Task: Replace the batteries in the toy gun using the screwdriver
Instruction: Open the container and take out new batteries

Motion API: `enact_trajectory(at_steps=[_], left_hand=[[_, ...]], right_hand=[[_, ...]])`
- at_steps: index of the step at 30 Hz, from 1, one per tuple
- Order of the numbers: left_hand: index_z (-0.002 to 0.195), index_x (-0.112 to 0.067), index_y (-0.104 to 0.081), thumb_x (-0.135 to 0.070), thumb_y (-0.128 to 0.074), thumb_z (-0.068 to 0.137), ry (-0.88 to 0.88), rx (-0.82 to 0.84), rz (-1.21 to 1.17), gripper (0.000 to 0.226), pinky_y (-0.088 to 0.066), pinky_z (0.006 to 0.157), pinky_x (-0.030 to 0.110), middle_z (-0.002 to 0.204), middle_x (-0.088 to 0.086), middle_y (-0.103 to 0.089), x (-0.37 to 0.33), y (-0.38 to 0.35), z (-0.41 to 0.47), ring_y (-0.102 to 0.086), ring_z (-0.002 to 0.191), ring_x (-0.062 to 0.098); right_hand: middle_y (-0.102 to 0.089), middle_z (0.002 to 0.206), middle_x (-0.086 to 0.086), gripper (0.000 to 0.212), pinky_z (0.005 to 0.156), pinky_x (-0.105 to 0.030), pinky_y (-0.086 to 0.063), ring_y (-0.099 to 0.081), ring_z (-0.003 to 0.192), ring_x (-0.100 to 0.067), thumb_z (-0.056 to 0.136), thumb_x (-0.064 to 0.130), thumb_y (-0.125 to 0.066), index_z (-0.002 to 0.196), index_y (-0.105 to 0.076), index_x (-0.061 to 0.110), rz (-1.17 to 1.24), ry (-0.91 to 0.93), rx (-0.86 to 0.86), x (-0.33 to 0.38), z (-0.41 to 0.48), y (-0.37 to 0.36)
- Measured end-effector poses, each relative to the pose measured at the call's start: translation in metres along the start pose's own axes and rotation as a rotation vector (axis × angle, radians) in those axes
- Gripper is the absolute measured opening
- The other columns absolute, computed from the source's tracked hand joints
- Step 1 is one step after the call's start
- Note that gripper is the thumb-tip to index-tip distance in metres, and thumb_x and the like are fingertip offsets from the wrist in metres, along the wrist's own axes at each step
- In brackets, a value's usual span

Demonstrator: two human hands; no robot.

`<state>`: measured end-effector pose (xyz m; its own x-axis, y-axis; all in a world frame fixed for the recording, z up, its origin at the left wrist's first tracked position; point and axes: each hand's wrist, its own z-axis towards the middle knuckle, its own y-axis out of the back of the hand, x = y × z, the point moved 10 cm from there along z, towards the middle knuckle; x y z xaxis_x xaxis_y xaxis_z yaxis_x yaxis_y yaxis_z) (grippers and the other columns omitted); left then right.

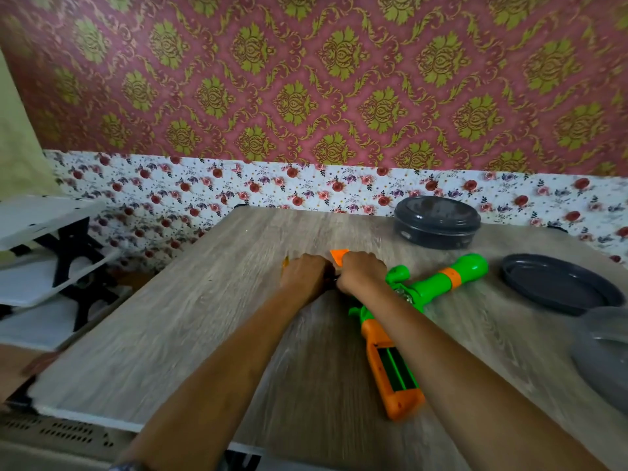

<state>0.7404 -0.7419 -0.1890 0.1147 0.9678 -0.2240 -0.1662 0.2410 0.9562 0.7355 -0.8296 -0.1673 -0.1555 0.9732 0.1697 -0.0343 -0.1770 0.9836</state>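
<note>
Nearest the person, the toy gun (396, 368) lies flat on the wood-grain surface (170, 334), orange stock toward the camera and green barrel angled away to the right. The battery compartment in the stock stands open as a dark slot; whether cells sit in it cannot be told. Nothing steadies the gun, and the right forearm passes directly over it, so in my judgement a careless draw-back of that arm could drag or spin it toward the near edge. A grey bowl (605, 351) sits at the right edge, close enough to be struck if the gun swings. Farther out, the left hand (306, 273) and right hand (362, 271) meet knuckle to knuckle, backs upward, fingers curled under. A small dark item shows between them, but whether either grip is clamped on it, or on anything, cannot be told. Any screw or cell handled there is hidden from view and, if released, would likely roll on the smooth top and be lost. A flat orange piece (339, 256), probably the compartment cover, lies loose just behind the right hand and could be brushed away. The screwdriver is not positively identified. Beyond, a grey dish (557, 287) and a lidded grey tin (436, 222) stand well apart from the work.
</note>
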Motion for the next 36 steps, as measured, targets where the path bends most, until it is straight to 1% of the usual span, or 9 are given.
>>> enact_trajectory(at_steps=[7,12,15,18,21,24,30,33,36], left_hand=[[0.099,-0.011,-0.07,-0.038,-0.063,0.087,0.076,-0.006,-0.083,0.03,-0.039,0.069,0.029,0.103,0.015,-0.067,0.006,0.003,-0.001,-0.062,0.095,0.03],[0.102,-0.013,-0.073,-0.024,-0.071,0.081,0.088,-0.045,-0.259,0.024,-0.044,0.071,0.024,0.103,0.009,-0.072,0.016,0.011,-0.007,-0.065,0.091,0.021],[0.096,-0.011,-0.074,-0.022,-0.072,0.081,0.033,-0.11,-0.333,0.019,-0.047,0.07,0.027,0.095,0.009,-0.072,0.001,0.032,-0.011,-0.065,0.087,0.022],[0.089,-0.012,-0.075,-0.023,-0.074,0.079,-0.081,-0.133,-0.422,0.015,-0.051,0.075,0.036,0.088,0.009,-0.072,-0.05,0.053,-0.009,-0.065,0.083,0.022],[0.088,-0.011,-0.076,-0.021,-0.077,0.076,-0.186,-0.119,-0.492,0.015,-0.049,0.07,0.027,0.084,0.004,-0.072,-0.122,0.057,-0.007,-0.063,0.076,0.014],[0.089,-0.01,-0.076,-0.016,-0.077,0.075,-0.312,-0.053,-0.515,0.016,-0.049,0.069,0.027,0.083,0.007,-0.073,-0.203,0.046,-0.011,-0.064,0.076,0.015],[0.092,-0.012,-0.076,-0.018,-0.077,0.073,-0.477,0.091,-0.476,0.02,-0.041,0.058,0.011,0.087,0.007,-0.073,-0.337,0.013,-0.029,-0.061,0.073,0.008],[0.092,-0.014,-0.076,-0.018,-0.075,0.073,-0.547,0.203,-0.317,0.019,-0.042,0.062,0.018,0.09,0.004,-0.074,-0.38,-0.014,-0.038,-0.064,0.078,0.011],[0.094,-0.014,-0.075,-0.022,-0.072,0.076,-0.591,0.235,-0.097,0.02,-0.045,0.068,0.025,0.096,0.006,-0.073,-0.403,-0.038,-0.048,-0.066,0.089,0.02]], right_hand=[[-0.056,0.125,-0.011,0.045,0.09,-0.034,-0.042,-0.048,0.12,-0.029,0.082,0.035,-0.065,0.119,-0.055,0.01,0.042,0.015,-0.065,-0.006,-0.006,0.015],[-0.064,0.099,-0.012,0.034,0.066,-0.03,-0.037,-0.058,0.103,-0.029,0.07,0.042,-0.073,0.083,-0.056,0.016,0.183,0.023,-0.106,-0.023,-0.013,0.037],[-0.066,0.093,-0.011,0.038,0.062,-0.028,-0.038,-0.063,0.093,-0.027,0.07,0.042,-0.073,0.088,-0.065,0.011,0.226,0.01,-0.15,-0.049,-0.025,0.062],[-0.065,0.078,-0.008,0.033,0.058,-0.025,-0.039,-0.063,0.08,-0.025,0.069,0.041,-0.073,0.077,-0.066,0.01,0.23,-0.04,-0.188,-0.098,-0.047,0.089],[-0.047,0.054,-0.003,0.039,0.047,-0.027,-0.031,-0.053,0.063,-0.022,0.071,0.039,-0.073,0.054,-0.05,0.012,0.217,-0.111,-0.24,-0.16,-0.074,0.112],[-0.059,0.068,-0.007,0.028,0.054,-0.029,-0.041,-0.056,0.066,-0.02,0.073,0.037,-0.074,0.064,-0.061,0.013,0.226,-0.21,-0.293,-0.229,-0.105,0.13],[-0.062,0.069,-0.008,0.019,0.05,-0.02,-0.034,-0.058,0.071,-0.017,0.07,0.028,-0.076,0.068,-0.067,0.011,0.205,-0.355,-0.255,-0.344,-0.173,0.127],[-0.045,0.054,-0.002,0.037,0.044,-0.02,-0.025,-0.044,0.054,-0.013,0.07,0.031,-0.075,0.052,-0.047,0.016,0.137,-0.395,-0.178,-0.369,-0.183,0.111],[-0.062,0.083,-0.007,0.024,0.064,-0.025,-0.047,-0.058,0.078,-0.018,0.073,0.034,-0.074,0.08,-0.062,0.015,0.074,-0.427,-0.064,-0.377,-0.182,0.09]])
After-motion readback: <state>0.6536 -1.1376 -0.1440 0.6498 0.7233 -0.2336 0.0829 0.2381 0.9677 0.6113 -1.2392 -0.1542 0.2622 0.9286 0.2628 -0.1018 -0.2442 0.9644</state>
